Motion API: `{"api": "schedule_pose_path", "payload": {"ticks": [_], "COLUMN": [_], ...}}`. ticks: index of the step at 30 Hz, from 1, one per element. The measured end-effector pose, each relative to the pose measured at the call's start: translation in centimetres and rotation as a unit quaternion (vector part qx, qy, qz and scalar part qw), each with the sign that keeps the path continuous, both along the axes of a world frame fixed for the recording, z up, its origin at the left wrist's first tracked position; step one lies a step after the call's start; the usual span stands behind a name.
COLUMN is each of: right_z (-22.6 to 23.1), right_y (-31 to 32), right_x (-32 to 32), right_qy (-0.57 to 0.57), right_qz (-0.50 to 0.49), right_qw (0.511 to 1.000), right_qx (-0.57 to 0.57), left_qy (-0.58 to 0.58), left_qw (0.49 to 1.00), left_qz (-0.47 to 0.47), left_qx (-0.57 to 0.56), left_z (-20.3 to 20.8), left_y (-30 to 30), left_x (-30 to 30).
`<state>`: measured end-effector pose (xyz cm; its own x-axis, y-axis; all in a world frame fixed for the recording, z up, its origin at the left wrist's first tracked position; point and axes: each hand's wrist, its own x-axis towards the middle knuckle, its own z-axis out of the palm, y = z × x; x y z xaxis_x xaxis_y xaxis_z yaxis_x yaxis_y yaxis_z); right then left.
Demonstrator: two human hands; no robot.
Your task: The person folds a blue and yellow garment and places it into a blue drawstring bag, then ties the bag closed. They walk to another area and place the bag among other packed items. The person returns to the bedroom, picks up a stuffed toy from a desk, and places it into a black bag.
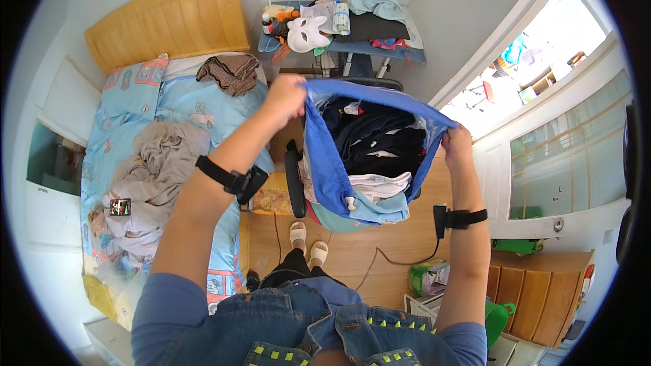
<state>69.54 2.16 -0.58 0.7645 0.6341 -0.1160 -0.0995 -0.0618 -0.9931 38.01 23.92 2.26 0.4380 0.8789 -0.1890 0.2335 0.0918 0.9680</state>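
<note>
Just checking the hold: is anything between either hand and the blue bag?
Nothing visible. The left hand and right hand grip opposite sides of the blue bag's rim directly; the dark clothes lie inside the opening, clear of both hands.

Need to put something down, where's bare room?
Free: blue bedsheet between pillow, brown cloth and grey blanket; wooden floor between slippers and black cable. Crowded: the blue table, under a white mask and cloths, and the blue bag, stuffed with clothes.

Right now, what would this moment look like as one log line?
left hand: grips blue fabric bag by rim | right hand: grips opposite rim | bag: open, dark clothes inside | nearby: white mask, wooden headboard
</note>
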Motion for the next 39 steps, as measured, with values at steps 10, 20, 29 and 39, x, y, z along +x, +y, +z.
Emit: {"api": "schedule_pose_path", "payload": {"ticks": [10,20,29,39], "right_z": [-7.8,-9.9,-15.3,-7.7], "right_y": [-2.4,-7.8,-9.0,-8.5], "right_x": [-1.6,-6.2,-18.2,-15.8], "right_qy": [-0.509,-0.190,-0.041,-0.558], "right_qz": [0.071,-0.063,0.028,0.583], "right_qw": [0.694,0.924,0.983,0.479], "right_qx": [-0.504,-0.327,-0.177,-0.346], "left_qy": [0.516,0.198,-0.172,-0.082], "left_qw": [0.747,0.958,0.811,0.975], "left_qz": [-0.222,-0.071,0.084,-0.202], "left_qx": [0.356,-0.194,-0.553,-0.041], "left_z": [-10.8,-20.5,-29.0,-17.9], "left_y": [3.0,1.6,-5.4,-3.5], "left_x": [-1.8,-10.1,-10.7,-8.0]}}
